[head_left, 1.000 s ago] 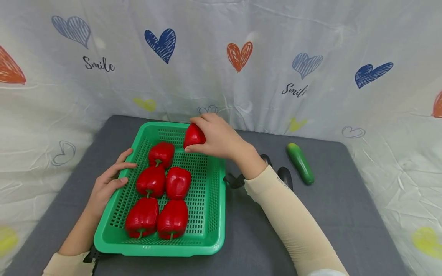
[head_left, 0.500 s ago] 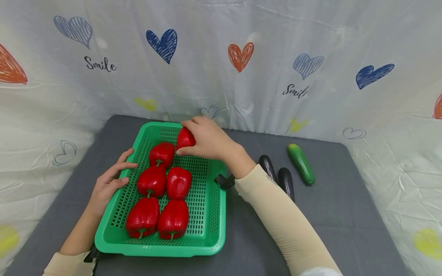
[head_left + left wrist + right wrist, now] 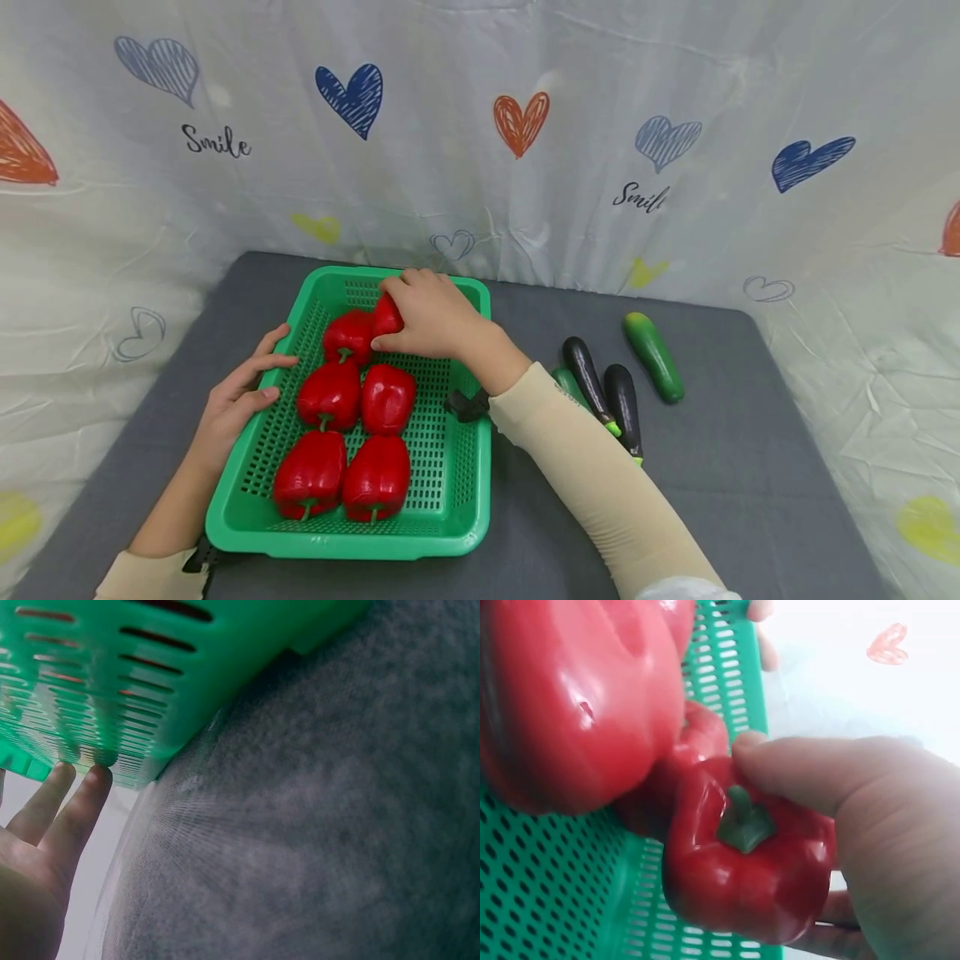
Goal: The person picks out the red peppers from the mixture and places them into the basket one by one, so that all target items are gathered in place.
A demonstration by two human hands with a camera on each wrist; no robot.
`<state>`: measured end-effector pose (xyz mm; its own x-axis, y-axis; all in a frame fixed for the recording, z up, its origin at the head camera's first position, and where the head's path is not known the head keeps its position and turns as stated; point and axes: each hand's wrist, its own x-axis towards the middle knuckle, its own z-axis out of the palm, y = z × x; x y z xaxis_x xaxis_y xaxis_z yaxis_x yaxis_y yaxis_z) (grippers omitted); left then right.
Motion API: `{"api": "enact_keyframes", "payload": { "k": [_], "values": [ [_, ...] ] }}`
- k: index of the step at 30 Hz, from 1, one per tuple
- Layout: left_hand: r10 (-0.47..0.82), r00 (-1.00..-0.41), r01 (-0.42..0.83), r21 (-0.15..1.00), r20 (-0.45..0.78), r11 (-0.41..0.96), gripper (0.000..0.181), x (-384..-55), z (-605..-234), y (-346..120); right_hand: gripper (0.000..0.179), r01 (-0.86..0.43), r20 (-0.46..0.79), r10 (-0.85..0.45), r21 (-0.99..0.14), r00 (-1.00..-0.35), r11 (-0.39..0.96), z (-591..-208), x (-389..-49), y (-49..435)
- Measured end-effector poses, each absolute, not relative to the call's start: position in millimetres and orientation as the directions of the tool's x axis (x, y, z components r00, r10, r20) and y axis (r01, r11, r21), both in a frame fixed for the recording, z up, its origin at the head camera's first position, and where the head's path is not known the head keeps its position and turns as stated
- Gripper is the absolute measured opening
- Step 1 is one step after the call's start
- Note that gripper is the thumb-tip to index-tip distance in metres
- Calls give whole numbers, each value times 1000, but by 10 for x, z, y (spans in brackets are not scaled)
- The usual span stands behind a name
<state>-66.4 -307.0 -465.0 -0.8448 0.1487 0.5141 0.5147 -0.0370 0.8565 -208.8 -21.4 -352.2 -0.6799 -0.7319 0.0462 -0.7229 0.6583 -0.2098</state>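
Observation:
In the head view, my left hand point(image 3: 238, 398) holds the left rim of a green plastic basket point(image 3: 352, 546), thumb and a finger over the edge. Two of its fingers point(image 3: 79, 814) lie along the slotted outer wall in the left wrist view. My right hand point(image 3: 431, 315) grips a red bell pepper point(image 3: 387, 317) low inside the basket's far end, beside another red bell pepper point(image 3: 351, 335). The right wrist view shows the held pepper's green stem point(image 3: 744, 825) and my thumb across its side. Several more red bell peppers point(image 3: 328, 393) lie in two columns, left and middle.
Two eggplants point(image 3: 588, 379) and a green vegetable point(image 3: 567, 383), partly behind my right sleeve, lie right of the basket. A cucumber point(image 3: 654, 357) lies farther right on the grey tabletop point(image 3: 750, 433). A white curtain point(image 3: 450, 192) with hearts hangs behind.
My right hand has moved left and down into the basket with the bell pepper, up beside the far-left one. The sleeve uncovers more of the eggplants. My left hand stays on the rim.

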Motion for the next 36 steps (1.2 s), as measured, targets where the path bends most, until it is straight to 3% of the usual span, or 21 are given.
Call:
{"api": "enact_keyframes", "payload": {
  "k": [12,36],
  "values": [
    [144,-865,484,875,480,-7,36,-685,-4651,-3067,79,-679,65,-678,-149,-732,719,-3602,-2015,-243],
    [133,-891,440,898,434,21,34,-654,-4664,-3111,77,-682,-29,-683,-16,-730,731,-3787,-2044,-337]
  ]
}}
